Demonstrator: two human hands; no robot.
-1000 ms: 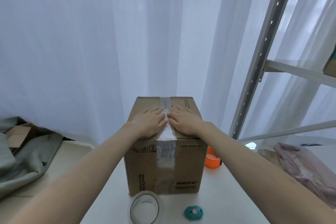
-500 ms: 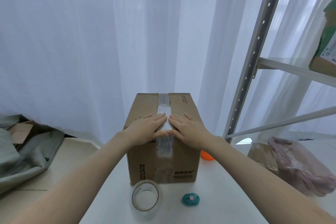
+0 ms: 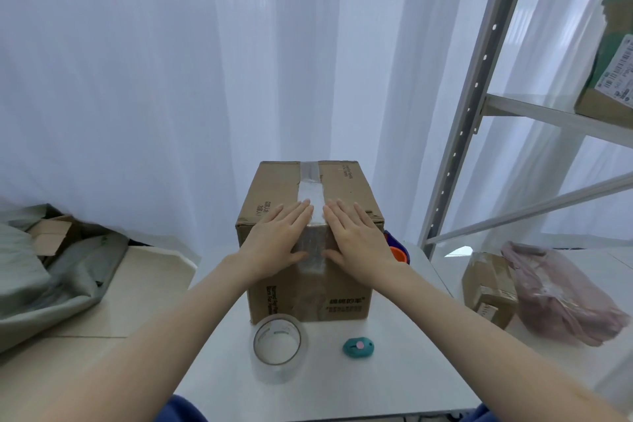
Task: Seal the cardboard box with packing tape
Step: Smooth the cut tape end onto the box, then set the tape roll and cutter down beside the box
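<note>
Cardboard box point(image 3: 308, 240) at centre frame, standing upright on a white table point(image 3: 394, 373), top flaps shut. Strip of clear packing tape point(image 3: 311, 192) laid along the top seam, running from the far edge, over the near top edge and down the front face toward the lower middle of the frame.

Step in hand, by the look of it: pressing and smoothing the tape where it folds over the near top edge. Left hand point(image 3: 278, 243) and right hand point(image 3: 356, 241) both open and flat, palms down, gripping nothing, draped over that edge on either side of the strip; fingers reaching onto the top panel, thumbs lying on the front face, just beside the tape or touching its margins. Hands close together but apart, the strip showing between them.

Next move probably calls for firm downward strokes over the front tail to bed it without wrinkles; sealing otherwise looks nearly finished.

Outward: tape roll point(image 3: 278, 346) on the table just below the box, teal cutter point(image 3: 358, 347) to its right. Orange object point(image 3: 399, 252) partly hidden behind the box's right side. Metal shelving point(image 3: 479, 86) at right of frame, white curtain point(image 3: 171, 79) across the back.
</note>
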